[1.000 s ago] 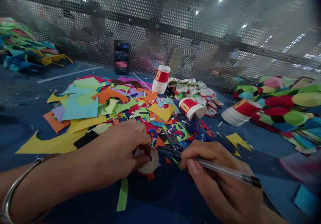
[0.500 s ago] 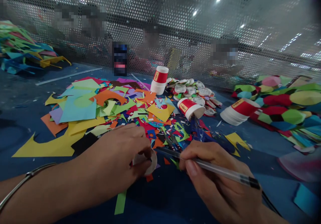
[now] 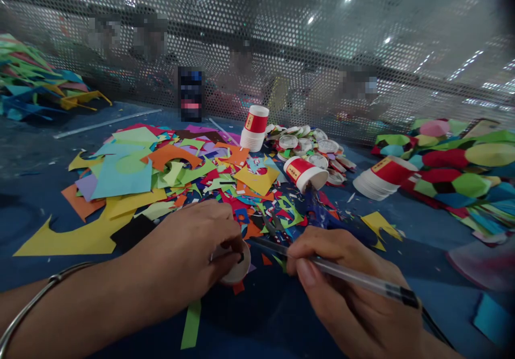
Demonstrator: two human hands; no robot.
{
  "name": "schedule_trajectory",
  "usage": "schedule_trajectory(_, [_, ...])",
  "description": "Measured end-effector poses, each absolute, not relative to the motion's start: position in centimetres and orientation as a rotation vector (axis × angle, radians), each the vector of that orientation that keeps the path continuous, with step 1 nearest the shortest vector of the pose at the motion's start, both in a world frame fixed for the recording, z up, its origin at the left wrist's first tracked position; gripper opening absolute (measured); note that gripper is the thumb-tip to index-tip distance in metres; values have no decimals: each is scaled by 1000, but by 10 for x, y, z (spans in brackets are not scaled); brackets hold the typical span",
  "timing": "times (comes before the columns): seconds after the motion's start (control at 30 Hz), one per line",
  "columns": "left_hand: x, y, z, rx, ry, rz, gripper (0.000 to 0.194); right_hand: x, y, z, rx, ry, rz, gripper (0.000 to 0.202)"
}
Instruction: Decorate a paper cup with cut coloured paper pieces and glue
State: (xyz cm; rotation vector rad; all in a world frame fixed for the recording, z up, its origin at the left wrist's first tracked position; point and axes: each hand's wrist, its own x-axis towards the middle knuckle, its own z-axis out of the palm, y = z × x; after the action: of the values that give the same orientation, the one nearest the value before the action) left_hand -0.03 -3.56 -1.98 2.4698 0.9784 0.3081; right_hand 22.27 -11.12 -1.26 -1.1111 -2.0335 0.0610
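Low over the blue table, my left hand (image 3: 189, 246) has its thumb and fingers closed together above a small white round disc (image 3: 237, 273). A tiny dark bit shows at the fingertips, too small to name, and the hand covers much of the disc. A clear pen (image 3: 346, 272) with a black end is gripped in my right hand (image 3: 350, 289), its tip pointing left toward the disc. Small scissors (image 3: 277, 227) lie among scraps just beyond the pen tip. Blue-handled pliers or a similar tool (image 3: 322, 214) rests behind my right hand, its end inside a tipped red-and-white paper cup (image 3: 306, 174).
Cut coloured paper (image 3: 124, 174) spreads over the middle and left. Stacked paper cups (image 3: 254, 128) stand behind, near a heap of round white discs (image 3: 303, 145). Another cup stack (image 3: 384, 176) lies at right, before coloured paper shapes (image 3: 454, 160). A perforated metal panel (image 3: 281, 42) rises behind.
The whole view has shifted very slightly. Both hands keep nearly the same place and grip, the left over the disc and the right on the pen.
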Motion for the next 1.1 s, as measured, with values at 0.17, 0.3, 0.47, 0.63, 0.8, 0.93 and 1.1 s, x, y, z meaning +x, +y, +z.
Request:
schedule_trajectory(0.17, [2,-36,-19,2514,983,317,9,222,-109,-11,-1092,-2034,34,20])
schedule_trajectory(0.3, [2,-36,-19,2511,970,320,9,222,-109,-11,-1081,-2033,53,20])
schedule_trajectory(0.47, [-1,-35,-20,2498,920,364,12,225,-111,-15,-1074,-2038,89,24])
schedule_trajectory(0.63, [2,-35,-21,2458,902,383,12,225,-110,-15,-1079,-2025,93,24])
schedule_trajectory(0.8, [4,-35,-19,2454,946,369,8,222,-109,-14,-1089,-2021,90,24])
schedule_trajectory(0.93, [1,-38,-20,2511,938,441,9,223,-111,-18,-1076,-1985,78,22])
schedule_trajectory(1.1, [-3,-54,-22,2596,908,420,17,225,-112,-15,-1089,-2030,69,22])
